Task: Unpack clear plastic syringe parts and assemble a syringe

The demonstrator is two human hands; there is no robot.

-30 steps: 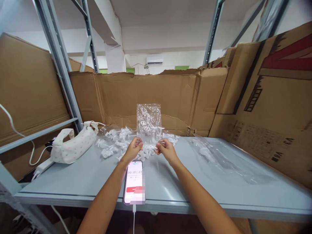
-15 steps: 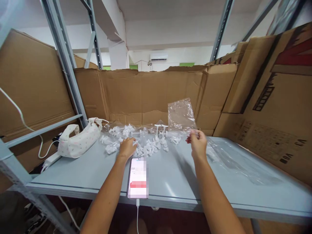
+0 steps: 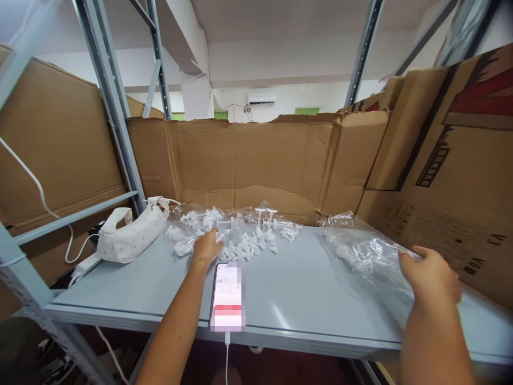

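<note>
- White plastic parts (image 3: 240, 235) lie heaped at the far middle of the table (image 3: 296, 299), loose and unbagged.
- The left hand (image 3: 206, 247) rests at the heap's near edge, fingers curled on the parts; whether it pinches one I cannot tell.
- The right hand (image 3: 430, 275) hangs open, fingers spread, touching the clear bags (image 3: 368, 251) piled at the right.
- A phone (image 3: 227, 295) lies near, just this side of the heap; a pouch (image 3: 130, 232) sits far left.
- Judged from the big loose heap, most of the bagging remains.

Bare table (image 3: 304, 289) between phone (image 3: 228, 295) and plastic bags (image 3: 360, 251); cardboard (image 3: 256, 160) walls it in.
</note>
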